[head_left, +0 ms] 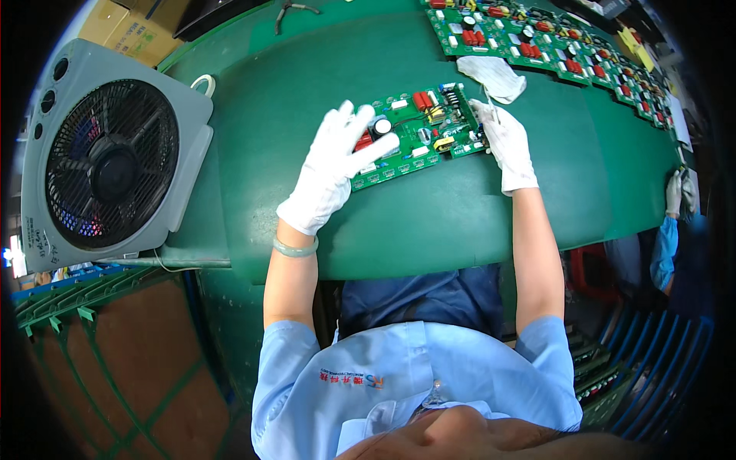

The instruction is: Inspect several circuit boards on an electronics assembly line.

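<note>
A green circuit board [399, 172] lies in front of me on the green table mat, carrying red, black, white and yellow components. My left hand [326, 169], in a white glove, is over the board's left end with its fingers spread and the thumb reaching across the components. My right hand [507, 146], also gloved, is at the board's right end, beside a small upright board. Its fingers are closed, and a thin, pale thing shows at them; I cannot make out what it is. Just beyond the right hand lies a crumpled white glove or cloth [494, 77].
A grey box fan [115, 172] stands at the left edge of the table [276, 92]. Rows of similar circuit boards [552, 57] fill the far right. A cardboard box [130, 34] and a small dark tripod-like stand [287, 11] are at the back. Another person's gloved hands [675, 193] show at far right.
</note>
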`<state>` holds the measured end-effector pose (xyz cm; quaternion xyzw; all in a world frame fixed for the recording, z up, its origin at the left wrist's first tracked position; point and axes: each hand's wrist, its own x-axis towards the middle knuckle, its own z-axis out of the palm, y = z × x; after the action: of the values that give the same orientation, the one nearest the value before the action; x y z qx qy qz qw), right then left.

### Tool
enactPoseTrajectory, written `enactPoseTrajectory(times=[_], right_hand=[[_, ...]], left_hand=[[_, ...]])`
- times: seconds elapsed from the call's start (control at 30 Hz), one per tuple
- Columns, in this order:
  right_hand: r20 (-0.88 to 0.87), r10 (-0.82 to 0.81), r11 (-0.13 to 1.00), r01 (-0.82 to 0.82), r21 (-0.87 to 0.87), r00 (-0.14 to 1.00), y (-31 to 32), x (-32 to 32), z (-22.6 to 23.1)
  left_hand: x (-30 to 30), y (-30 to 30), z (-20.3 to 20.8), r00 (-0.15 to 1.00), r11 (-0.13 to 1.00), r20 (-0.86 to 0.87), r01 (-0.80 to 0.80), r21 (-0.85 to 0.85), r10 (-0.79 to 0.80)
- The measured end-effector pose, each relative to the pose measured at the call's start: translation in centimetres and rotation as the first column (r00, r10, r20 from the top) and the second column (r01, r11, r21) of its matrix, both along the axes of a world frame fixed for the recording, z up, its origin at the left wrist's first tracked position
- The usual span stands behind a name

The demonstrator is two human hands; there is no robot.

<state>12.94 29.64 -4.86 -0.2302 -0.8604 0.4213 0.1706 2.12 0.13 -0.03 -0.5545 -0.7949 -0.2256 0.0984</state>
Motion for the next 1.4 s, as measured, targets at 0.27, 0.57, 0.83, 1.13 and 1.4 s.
enactPoseTrajectory(times=[0.27,0.57,0.83,1.13,1.4], right_hand=[[-0.197,-0.092,0.596,-0.105,-0.796,0.976,-1.9,6.8,5.6],[-0.177,0.388,0.904,-0.337,0.262,0.904,-11.6,12.9,4.9],[0.343,0.513,0.613,-0.616,0.495,0.787,-14.3,11.6,6.1],[0.450,0.511,0.519,-0.681,0.517,0.732,-14.0,12.2,5.2],[0.386,0.611,0.510,-0.716,0.476,0.691,-16.3,9.8,7.8]], left_hand=[[3.4,-1.8,0.5,0.548,0.885,0.761,-0.077,0.460,-0.348],[3.7,-1.8,-0.4,0.216,0.892,0.870,0.021,0.451,-0.444],[2.7,-1.8,0.4,0.452,0.853,0.725,0.237,0.465,-0.520],[2.8,-1.4,0.3,0.499,0.854,0.699,0.204,0.479,-0.512],[2.6,-1.2,0.1,0.565,0.858,0.654,0.238,0.456,-0.504]])
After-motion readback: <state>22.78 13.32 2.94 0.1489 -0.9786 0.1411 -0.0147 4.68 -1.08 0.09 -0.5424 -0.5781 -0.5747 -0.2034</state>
